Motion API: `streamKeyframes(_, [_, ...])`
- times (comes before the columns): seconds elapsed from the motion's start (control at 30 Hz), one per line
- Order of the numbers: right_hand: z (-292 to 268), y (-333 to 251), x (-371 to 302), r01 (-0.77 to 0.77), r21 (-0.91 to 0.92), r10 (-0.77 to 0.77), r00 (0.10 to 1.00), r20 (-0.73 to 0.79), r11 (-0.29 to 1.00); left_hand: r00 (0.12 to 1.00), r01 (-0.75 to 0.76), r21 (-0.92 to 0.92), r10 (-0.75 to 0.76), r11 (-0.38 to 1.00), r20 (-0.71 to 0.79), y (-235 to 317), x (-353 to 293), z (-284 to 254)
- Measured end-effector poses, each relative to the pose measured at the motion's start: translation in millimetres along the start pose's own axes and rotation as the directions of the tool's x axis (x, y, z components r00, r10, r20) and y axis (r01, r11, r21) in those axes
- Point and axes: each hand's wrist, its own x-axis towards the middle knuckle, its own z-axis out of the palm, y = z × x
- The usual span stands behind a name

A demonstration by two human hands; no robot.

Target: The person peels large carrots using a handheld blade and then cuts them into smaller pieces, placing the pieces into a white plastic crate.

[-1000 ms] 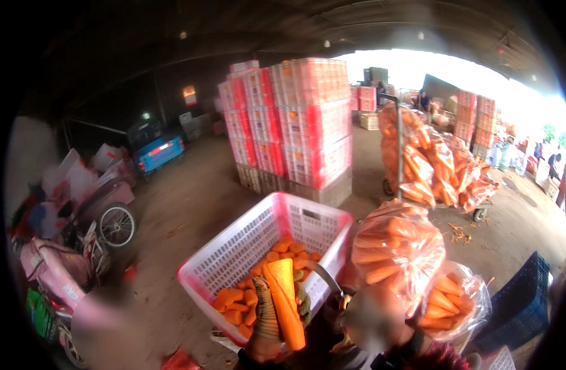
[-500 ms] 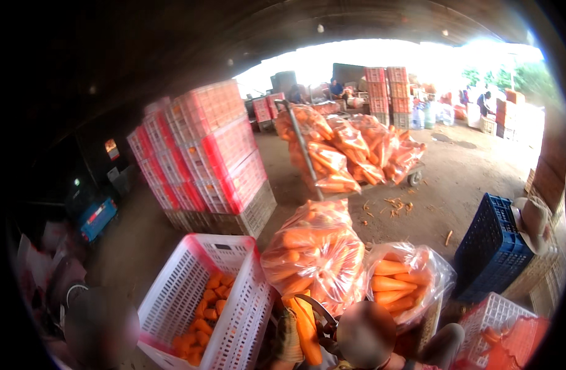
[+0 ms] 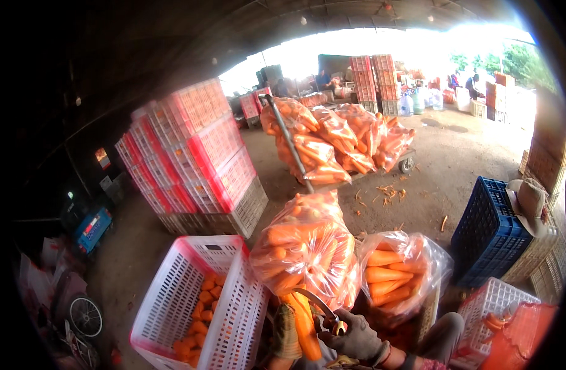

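Observation:
My gloved left hand [image 3: 286, 333] is closed around a thick orange carrot [image 3: 305, 327], held upright and slightly tilted low in the view. In a grey glove, my right hand [image 3: 357, 339] grips a knife with a curved blade [image 3: 320, 302]; the blade arches over beside the carrot's upper part. Just beyond both hands stands a bulging clear bag of carrots [image 3: 304, 246]. To its right is an open clear bag [image 3: 394, 277] with whole carrots inside. Left of my hands, a white plastic crate [image 3: 233, 317] holds cut carrot pieces [image 3: 199, 324].
Stacked red and white crates [image 3: 196, 154] rise at the left. Ahead, a cart handle [image 3: 287, 142] stands by a cart loaded with carrot bags [image 3: 332, 145]. Peelings [image 3: 389, 194] lie on the floor. At right are a blue crate [image 3: 489, 228], a hat [image 3: 529, 206] and a white crate [image 3: 495, 308].
The view has shifted slightly, so the background sits higher and further left. My right hand, hidden by a blurred patch before, now shows around the knife. The carrot stays in my left hand.

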Motion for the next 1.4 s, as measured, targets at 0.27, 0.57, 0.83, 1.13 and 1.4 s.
streamKeyframes(0.27, [-2,-1,-1,0.020,-0.018,-0.019,0.998,0.052,1.000,0.998,-0.058,0.029,0.057,0.998,0.022,7,-2,6])
streamKeyframes(0.57, [-12,-18,-3,0.075,-0.027,-0.071,0.988,0.136,0.997,0.996,-0.076,-0.019,0.077,0.997,0.042,-2,8,-6])
streamKeyframes(0.83, [-9,-1,-5,0.330,-0.176,-0.306,0.940,0.151,0.927,0.996,-0.061,-0.146,0.069,0.987,0.053,5,10,3])
streamKeyframes(1.13, [-9,2,-20,0.014,-0.106,0.003,0.988,0.151,0.994,0.984,-0.167,-0.135,0.174,0.977,0.042,35,32,8])
streamKeyframes(1.4, [-3,-5,-30,0.300,-0.164,-0.324,0.934,-0.152,0.940,0.932,-0.361,-0.221,0.361,0.906,-0.041,36,41,16])
